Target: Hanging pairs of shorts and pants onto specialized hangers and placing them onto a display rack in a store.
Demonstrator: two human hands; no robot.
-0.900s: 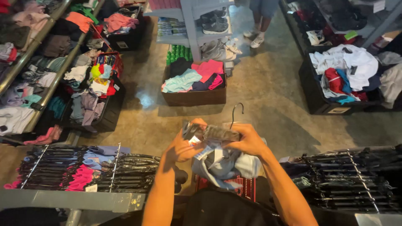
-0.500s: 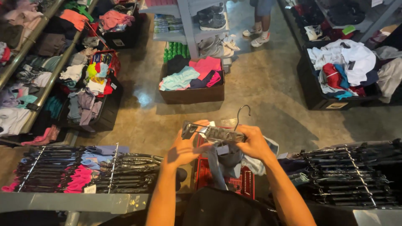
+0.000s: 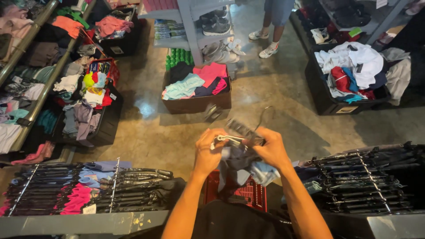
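My left hand [image 3: 208,150] and my right hand [image 3: 271,148] are raised together in front of me, both gripping a grey-blue garment [image 3: 241,166] that hangs bunched between them. A dark clip hanger [image 3: 241,128] with a metal hook sits at the top of the garment, tilted and blurred. My left fingers pinch the garment's white waistband edge; my right hand closes over the garment and the hanger's right end. A red plastic basket [image 3: 248,192] sits below the hands.
Racks of hung clothes on black hangers [image 3: 88,186] [image 3: 367,177] flank me. A brown box of folded clothes [image 3: 197,90] stands on the floor ahead, black bins of clothes [image 3: 349,75] [image 3: 88,106] at both sides, a grey shelf [image 3: 195,26] and another person's legs [image 3: 270,26] behind.
The hanger has tilted and its left end has swung away from my left hand. Both hands have drawn closer together on the garment, which is more bunched.
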